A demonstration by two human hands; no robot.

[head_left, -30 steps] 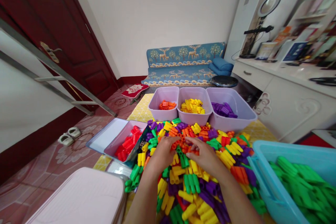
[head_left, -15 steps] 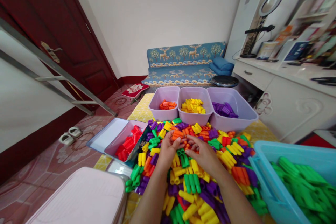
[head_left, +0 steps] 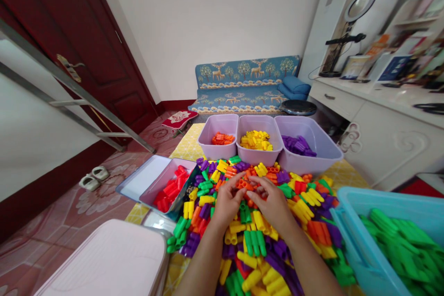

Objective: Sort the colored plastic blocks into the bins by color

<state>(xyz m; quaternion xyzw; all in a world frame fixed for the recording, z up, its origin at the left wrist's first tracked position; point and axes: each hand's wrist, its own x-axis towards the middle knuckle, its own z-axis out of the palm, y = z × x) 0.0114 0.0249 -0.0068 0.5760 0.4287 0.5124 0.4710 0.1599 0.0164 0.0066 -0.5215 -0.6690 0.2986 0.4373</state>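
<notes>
My left hand point(head_left: 227, 201) and my right hand point(head_left: 272, 201) are close together over a heap of plastic tube-shaped building blocks. Orange building blocks point(head_left: 243, 183) lie between them, with the fingers of both hands curled round. My right fingertips partly hide the pieces on their side. Under and around my wrists spread yellow blocks point(head_left: 270, 280), green blocks point(head_left: 254, 243), purple blocks and more orange blocks point(head_left: 319, 233).
Behind the heap stand three lilac bins: one with orange blocks point(head_left: 222, 138), one with yellow point(head_left: 256, 140), one with purple point(head_left: 298, 145). A box of red blocks point(head_left: 171, 189) is at left. A blue tub point(head_left: 354, 240) of green blocks is at right; a pink lid point(head_left: 107, 259) lies front left.
My left hand has shifted slightly right and turned, and the orange block in it now sits between both hands. My right hand has come a little closer to it.
</notes>
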